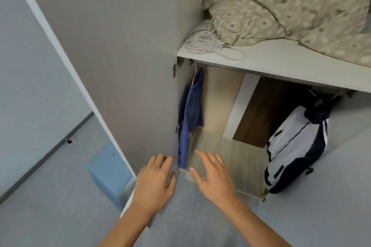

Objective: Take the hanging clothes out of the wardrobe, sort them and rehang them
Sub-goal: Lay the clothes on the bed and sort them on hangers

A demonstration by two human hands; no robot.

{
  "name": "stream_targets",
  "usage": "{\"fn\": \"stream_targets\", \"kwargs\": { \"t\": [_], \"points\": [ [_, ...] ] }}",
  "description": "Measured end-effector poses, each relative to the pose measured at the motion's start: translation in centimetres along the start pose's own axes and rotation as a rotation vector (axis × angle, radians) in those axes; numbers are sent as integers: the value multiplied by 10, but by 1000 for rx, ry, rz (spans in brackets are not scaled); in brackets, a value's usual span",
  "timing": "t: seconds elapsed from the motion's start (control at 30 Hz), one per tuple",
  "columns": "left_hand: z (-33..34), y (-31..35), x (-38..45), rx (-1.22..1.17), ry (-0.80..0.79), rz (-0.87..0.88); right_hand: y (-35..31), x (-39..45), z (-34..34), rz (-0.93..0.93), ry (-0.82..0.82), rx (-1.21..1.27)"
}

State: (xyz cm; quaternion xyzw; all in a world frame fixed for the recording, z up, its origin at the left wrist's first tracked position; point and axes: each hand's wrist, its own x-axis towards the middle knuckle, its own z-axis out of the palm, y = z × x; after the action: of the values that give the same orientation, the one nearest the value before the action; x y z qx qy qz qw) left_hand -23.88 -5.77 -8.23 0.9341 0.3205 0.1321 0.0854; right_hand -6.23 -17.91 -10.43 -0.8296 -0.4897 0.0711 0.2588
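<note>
A blue garment (190,118) hangs on a pink hanger (194,75) at the far left of the open wardrobe, under the shelf (281,62). A dark blue and white jacket (297,146) hangs at the right of the same compartment. My left hand (155,182) is held out in front of the wardrobe's lower left corner, fingers relaxed, holding nothing. My right hand (214,174) is spread open beside it, just below the blue garment's hem, touching nothing that I can see.
The open wardrobe door (112,56) stands at the left. On the shelf lie a patterned beige blanket (291,6) and a coil of white cable (204,42). A blue box (108,172) sits on the grey floor behind the door.
</note>
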Motion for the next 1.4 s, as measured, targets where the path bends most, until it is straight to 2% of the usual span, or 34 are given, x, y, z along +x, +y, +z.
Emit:
{"fn": "stream_targets", "kwargs": {
  "t": [0.23, 0.6, 0.8, 0.9, 1.0, 1.1, 1.23, 1.4],
  "points": [
    [46, 58, 96, 4, -85, 103, 92, 16, -41, 193, 107, -2],
    [115, 156, 239, 33, -140, 161, 262, 70, -125, 363, 231, -108],
    [137, 194, 298, 59, -131, 257, 361, 93, -164, 604, 415, -244],
    [145, 199, 326, 65, -145, 272, 398, 107, -177, 752, 424, -221],
    [151, 184, 357, 55, -154, 196, 422, 123, -180, 875, 366, -187],
    [152, 139, 385, 78, -126, 69, 434, 134, -177, 983, 262, -116],
    [150, 65, 407, 60, -76, -101, 444, 142, -163, 991, 286, -44],
    [155, 7, 427, -111, -166, -434, 431, 168, -144, 973, 288, 61]
  ]
}}
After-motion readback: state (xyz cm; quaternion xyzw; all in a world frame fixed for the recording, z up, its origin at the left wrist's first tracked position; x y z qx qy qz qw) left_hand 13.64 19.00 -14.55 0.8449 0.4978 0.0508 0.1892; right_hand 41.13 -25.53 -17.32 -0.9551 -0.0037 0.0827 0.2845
